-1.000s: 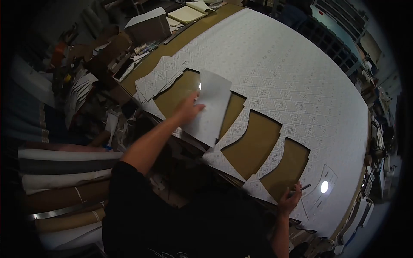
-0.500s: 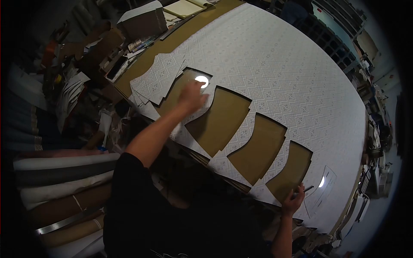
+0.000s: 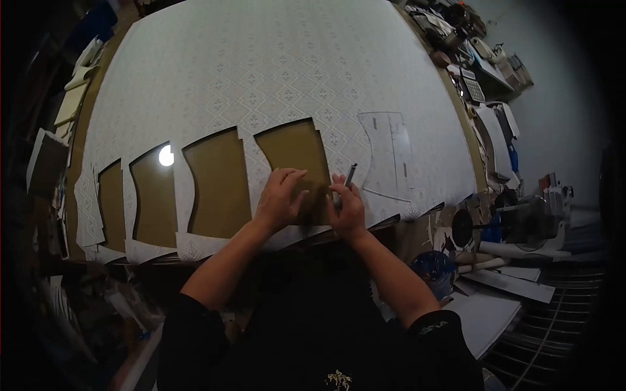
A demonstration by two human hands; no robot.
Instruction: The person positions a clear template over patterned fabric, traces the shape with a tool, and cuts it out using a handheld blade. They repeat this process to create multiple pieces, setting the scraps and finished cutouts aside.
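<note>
A large sheet of white patterned fabric (image 3: 287,72) covers the brown table (image 3: 215,189). Several curved panels are cut out of it along the near edge, baring the wood. My left hand (image 3: 279,199) lies flat, fingers spread, over the rightmost cut-out (image 3: 293,150). My right hand (image 3: 345,205) sits beside it at that opening's right edge and holds a dark pen-like tool (image 3: 350,174) that points away from me. A clear curved template (image 3: 389,155) rests on the fabric just right of my hands.
Clutter lines the right side of the table: a calculator (image 3: 474,90), papers and tools. A blue round container (image 3: 433,268) and a machine (image 3: 521,218) stand below the table's right corner. Cut fabric pieces (image 3: 88,202) lie at the left end.
My left hand has come back from the far left cut-out to the rightmost one, beside my right hand. The view has swung to the right. The paper piece held earlier is gone.
</note>
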